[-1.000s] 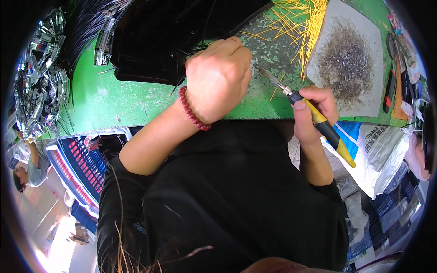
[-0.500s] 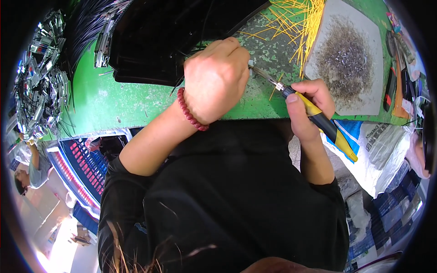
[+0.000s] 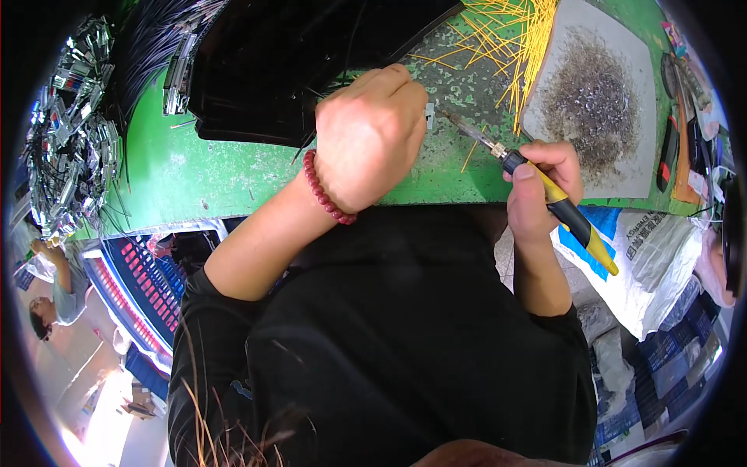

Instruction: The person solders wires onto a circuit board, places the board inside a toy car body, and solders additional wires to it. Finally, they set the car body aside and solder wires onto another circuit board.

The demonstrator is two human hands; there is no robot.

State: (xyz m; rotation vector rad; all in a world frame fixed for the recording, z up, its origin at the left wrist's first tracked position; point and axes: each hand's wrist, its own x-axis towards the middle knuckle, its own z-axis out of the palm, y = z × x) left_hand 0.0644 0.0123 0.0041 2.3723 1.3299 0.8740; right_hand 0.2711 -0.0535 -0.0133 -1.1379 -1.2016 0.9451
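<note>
My right hand (image 3: pixel 545 183) is closed around the yellow and black handle of a soldering iron (image 3: pixel 562 204). Its metal tip points up and left, a short gap away from my left hand (image 3: pixel 369 136). That left hand, a red bead bracelet at its wrist, is curled with its back to me over the green worktop (image 3: pixel 233 173). At its fingertips shows a small pale part (image 3: pixel 429 117) with a dark mark; the fingers gripping it are mostly hidden. Left of the hand lies a glossy black sheet-like thing (image 3: pixel 257 78).
Thin yellow strands (image 3: pixel 529 58) lie scattered beyond my hands. A grey board (image 3: pixel 642 148) at the right carries a dark, speckled residue. Shiny clear pieces with dark wires (image 3: pixel 74 148) are heaped at the left. Below the worktop are a blue basket (image 3: pixel 136 272) and a white sack (image 3: pixel 646 265). Another person (image 3: pixel 66 292) is at far left.
My right hand has drawn the soldering iron to the right and slightly down, taking its tip away from the pale part. The left hand has stayed nearly still.
</note>
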